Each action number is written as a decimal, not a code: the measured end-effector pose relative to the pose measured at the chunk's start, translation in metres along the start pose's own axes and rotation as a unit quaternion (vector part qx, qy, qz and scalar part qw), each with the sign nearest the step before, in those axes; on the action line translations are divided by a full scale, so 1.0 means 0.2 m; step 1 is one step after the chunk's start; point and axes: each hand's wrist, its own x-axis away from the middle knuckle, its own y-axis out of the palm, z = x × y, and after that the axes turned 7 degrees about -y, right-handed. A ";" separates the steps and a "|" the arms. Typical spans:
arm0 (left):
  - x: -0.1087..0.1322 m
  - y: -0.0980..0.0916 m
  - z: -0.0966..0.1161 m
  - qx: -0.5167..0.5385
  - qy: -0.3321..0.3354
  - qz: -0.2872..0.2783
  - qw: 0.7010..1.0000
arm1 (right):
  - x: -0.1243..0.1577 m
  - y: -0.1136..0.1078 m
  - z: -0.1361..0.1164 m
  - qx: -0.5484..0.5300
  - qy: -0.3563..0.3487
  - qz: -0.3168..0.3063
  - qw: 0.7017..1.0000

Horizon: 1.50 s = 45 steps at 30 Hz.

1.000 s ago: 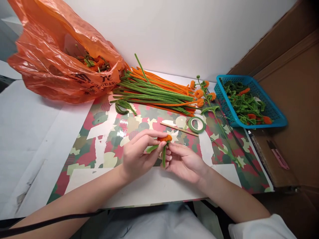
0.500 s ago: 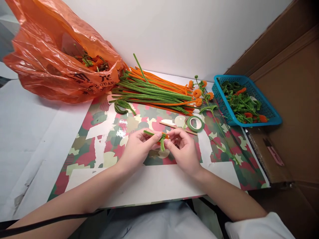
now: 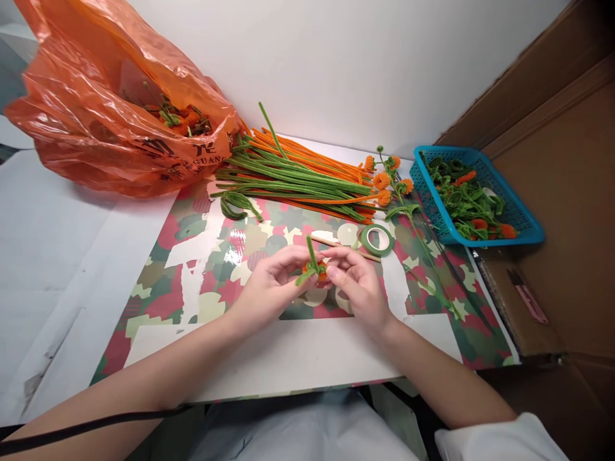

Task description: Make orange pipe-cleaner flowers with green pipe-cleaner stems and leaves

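Between my fingertips is a small orange pipe-cleaner flower (image 3: 321, 271) with green pipe-cleaner ends (image 3: 312, 251) sticking out of it. My left hand (image 3: 271, 282) pinches it from the left, thumb against the green part. From the right, my right hand (image 3: 358, 282) closes thumb and fingers on its orange edge. Just behind the hands lie a thin wooden stick (image 3: 369, 256) and a roll of green tape (image 3: 390, 241). Farther back, green pipe cleaners (image 3: 307, 176) and orange pipe cleaners (image 3: 331, 165) lie in a bundle.
An orange plastic bag (image 3: 125, 141) with flowers inside stands at the back left. Finished-looking orange flowers on a stem (image 3: 382, 181) lie right of the bundle. A blue basket (image 3: 509, 242) of green and orange pieces is at the right, near a pink-handled cutter (image 3: 528, 298) and cardboard (image 3: 562, 153).
The flower has turned in my fingers: one green end now points up and away, the other toward the lower left. Both hands stay in nearly the same place.
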 end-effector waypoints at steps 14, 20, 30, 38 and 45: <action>0.00 0.00 -0.02 -0.006 0.018 -0.023 1.000 | -0.03 -0.01 -0.03 0.041 -0.066 0.005 0.997; 0.01 0.01 -0.01 -0.001 0.042 0.018 0.999 | -0.01 -0.01 -0.02 0.064 -0.100 0.016 0.993; 0.02 -0.01 -0.05 -0.047 0.111 0.099 0.988 | 0.01 -0.01 -0.01 0.142 -0.177 0.004 0.974; 0.03 -0.02 -0.07 -0.060 0.182 0.068 0.979 | 0.03 0.00 -0.02 0.164 -0.210 0.012 0.964; 0.02 -0.01 -0.04 0.015 0.069 0.026 0.997 | 0.05 0.02 0.01 0.199 -0.218 0.054 0.954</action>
